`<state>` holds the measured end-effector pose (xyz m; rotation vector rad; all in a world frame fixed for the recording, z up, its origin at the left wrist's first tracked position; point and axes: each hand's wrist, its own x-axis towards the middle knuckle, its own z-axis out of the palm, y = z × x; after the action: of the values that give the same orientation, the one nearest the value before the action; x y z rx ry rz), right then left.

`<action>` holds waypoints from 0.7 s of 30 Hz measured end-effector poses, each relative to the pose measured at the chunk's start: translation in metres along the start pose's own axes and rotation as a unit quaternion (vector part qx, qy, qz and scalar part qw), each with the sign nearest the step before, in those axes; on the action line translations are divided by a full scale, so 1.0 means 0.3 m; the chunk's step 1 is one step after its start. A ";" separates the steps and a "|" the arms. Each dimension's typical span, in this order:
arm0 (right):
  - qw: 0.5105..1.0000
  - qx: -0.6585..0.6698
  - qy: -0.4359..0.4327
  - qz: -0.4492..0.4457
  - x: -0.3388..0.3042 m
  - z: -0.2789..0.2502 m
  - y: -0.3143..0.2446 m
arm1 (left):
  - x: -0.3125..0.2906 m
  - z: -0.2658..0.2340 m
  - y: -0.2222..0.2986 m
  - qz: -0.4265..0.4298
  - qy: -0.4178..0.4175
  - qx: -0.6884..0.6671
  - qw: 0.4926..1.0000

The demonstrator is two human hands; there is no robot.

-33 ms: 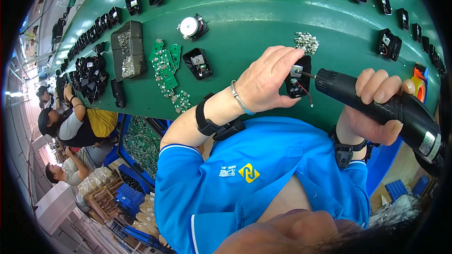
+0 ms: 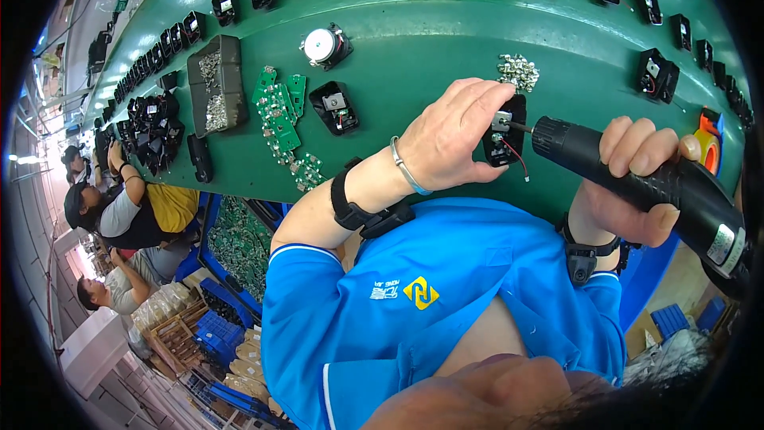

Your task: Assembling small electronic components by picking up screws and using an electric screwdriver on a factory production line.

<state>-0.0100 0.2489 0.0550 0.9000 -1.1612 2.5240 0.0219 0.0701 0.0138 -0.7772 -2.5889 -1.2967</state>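
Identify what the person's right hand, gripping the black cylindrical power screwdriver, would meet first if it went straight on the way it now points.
The right hand, through its black screwdriver, would likely meet the small silver metal part in the open black plastic housing; depth leaves contact unclear.

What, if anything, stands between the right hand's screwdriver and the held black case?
Nothing visible: the screwdriver in the right hand reaches over the edge of the black case; the left hand holds its left side.

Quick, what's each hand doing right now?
Left hand: closed around a small black housing, thumb and fingers at its ends.
Right hand: closed, holding a black power screwdriver.
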 end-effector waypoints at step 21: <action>0.995 -0.017 -0.096 -0.034 0.033 -0.008 -0.059 | 0.076 -0.014 0.002 0.060 -0.050 -0.008 0.997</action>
<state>-0.0114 0.2619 0.0707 1.1743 -1.2003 2.3995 0.0023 0.0758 0.0248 -1.0093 -2.5645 -1.2773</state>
